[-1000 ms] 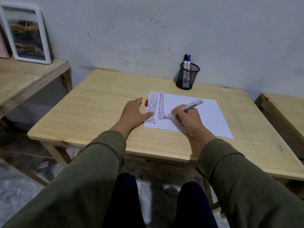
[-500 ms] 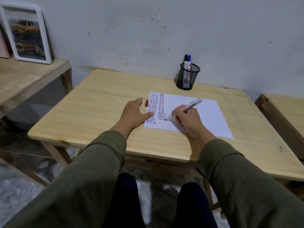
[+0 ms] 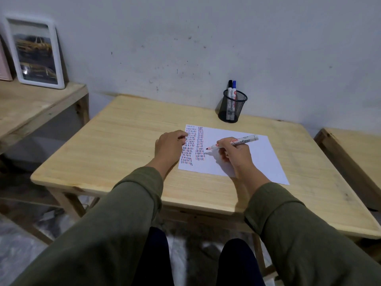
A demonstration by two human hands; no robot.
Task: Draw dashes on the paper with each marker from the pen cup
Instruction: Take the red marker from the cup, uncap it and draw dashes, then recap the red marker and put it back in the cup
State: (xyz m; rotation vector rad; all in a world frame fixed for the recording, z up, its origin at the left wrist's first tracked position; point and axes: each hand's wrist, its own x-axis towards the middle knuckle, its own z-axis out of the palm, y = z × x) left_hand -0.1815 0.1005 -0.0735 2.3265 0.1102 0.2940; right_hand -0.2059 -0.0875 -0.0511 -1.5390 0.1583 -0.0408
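Observation:
A white sheet of paper [image 3: 253,162] lies on the wooden table [image 3: 123,145], with two columns of red, blue and black dashes along its left side. My right hand [image 3: 235,156] grips a red-tipped white marker [image 3: 242,141]. Its tip hovers just right of the second column. My left hand [image 3: 169,145] rests at the paper's left edge over the first column, fingers curled around a small red cap that barely shows. The black mesh pen cup [image 3: 233,110] stands behind the paper and holds a black marker [image 3: 230,85] and a blue marker [image 3: 234,85].
A lower wooden bench [image 3: 31,108] on the left carries a white-framed picture [image 3: 35,52] leaning on the wall. Another wooden surface [image 3: 354,145] sits at the right. The grey wall runs close behind the cup.
The marker tip has moved up from the lower end of the second column. My left hand has gone from spread flat to curled and slid further up the paper's edge.

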